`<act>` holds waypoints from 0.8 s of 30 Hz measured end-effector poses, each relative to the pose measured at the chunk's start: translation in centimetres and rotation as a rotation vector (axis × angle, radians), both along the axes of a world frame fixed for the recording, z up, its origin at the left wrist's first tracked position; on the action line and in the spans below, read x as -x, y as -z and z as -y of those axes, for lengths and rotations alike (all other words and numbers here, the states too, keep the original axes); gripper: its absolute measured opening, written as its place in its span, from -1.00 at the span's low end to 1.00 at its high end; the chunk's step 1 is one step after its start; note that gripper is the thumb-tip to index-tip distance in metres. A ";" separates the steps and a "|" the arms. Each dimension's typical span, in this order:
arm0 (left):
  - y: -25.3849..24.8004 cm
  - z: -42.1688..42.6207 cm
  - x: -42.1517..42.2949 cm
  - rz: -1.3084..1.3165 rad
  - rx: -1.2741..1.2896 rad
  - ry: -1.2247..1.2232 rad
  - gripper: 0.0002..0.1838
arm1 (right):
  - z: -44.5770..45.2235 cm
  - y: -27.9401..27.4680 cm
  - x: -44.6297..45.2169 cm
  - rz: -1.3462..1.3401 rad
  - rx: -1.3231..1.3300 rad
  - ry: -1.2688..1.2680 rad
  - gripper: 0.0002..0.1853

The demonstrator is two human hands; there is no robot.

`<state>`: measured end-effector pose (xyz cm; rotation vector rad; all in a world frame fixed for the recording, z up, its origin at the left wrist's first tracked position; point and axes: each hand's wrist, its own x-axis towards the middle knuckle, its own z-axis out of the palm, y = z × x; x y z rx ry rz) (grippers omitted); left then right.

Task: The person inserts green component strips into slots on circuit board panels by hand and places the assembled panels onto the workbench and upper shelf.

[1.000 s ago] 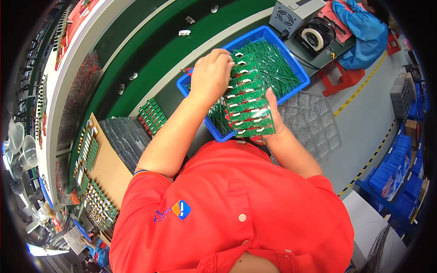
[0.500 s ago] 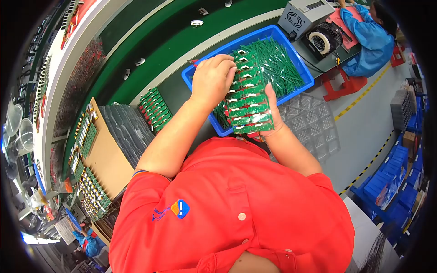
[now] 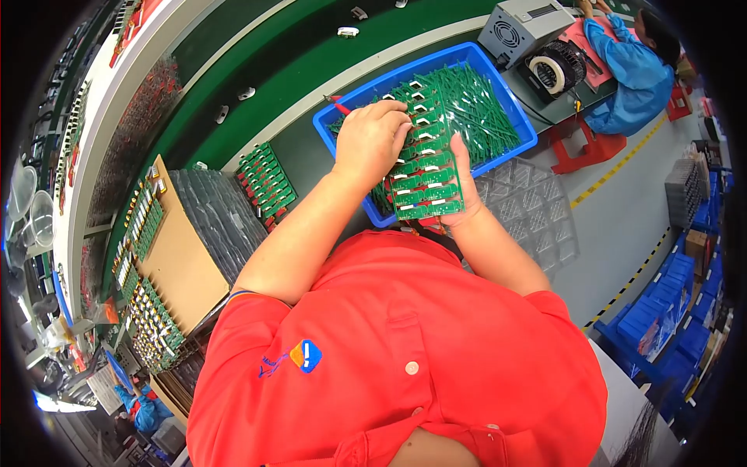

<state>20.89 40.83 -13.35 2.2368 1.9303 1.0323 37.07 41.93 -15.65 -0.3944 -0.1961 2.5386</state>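
A green circuit board panel (image 3: pixel 426 177), made of many small boards with white connectors, is tilted in front of me over a blue bin (image 3: pixel 523 134). My right hand (image 3: pixel 467 183) grips its right edge, the thumb lying along the side and the other fingers hidden underneath. My left hand (image 3: pixel 372 138) is closed at the panel's upper left edge, fingers bent against the boards. A red pointed thing (image 3: pixel 340 105) shows just beyond my left knuckles; I cannot tell whether that hand holds it. Thin green strips (image 3: pixel 478 101) fill the bin.
Left of the bin lies another board panel (image 3: pixel 266 179), beside stacked dark trays (image 3: pixel 214 222) and cardboard (image 3: pixel 183 257) with more boards. A green belt (image 3: pixel 288 54) carries small parts. Clear plastic trays (image 3: pixel 529 210) lie right. A grey machine (image 3: pixel 521 31) stands near a co-worker in blue (image 3: pixel 630 78).
The panel has turned slightly in my hands, and my left hand has shifted a little to the right and down. Small parts on the belt have moved up and to the right.
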 end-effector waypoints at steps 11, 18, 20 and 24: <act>0.1 1.4 -0.6 0.076 0.050 -0.023 -0.87 | 0.0 -0.1 0.4 0.024 0.024 0.027 -0.28; 0.5 1.8 0.2 0.145 0.110 -0.046 -0.88 | 0.4 0.1 0.9 0.016 0.084 0.015 -0.27; 0.5 2.3 0.0 0.225 0.095 -0.075 -0.88 | 0.1 0.6 0.7 -0.084 0.035 -0.017 -0.26; 0.3 2.9 -0.4 0.163 0.085 0.006 -0.88 | 0.0 0.4 0.9 0.060 0.025 0.054 -0.26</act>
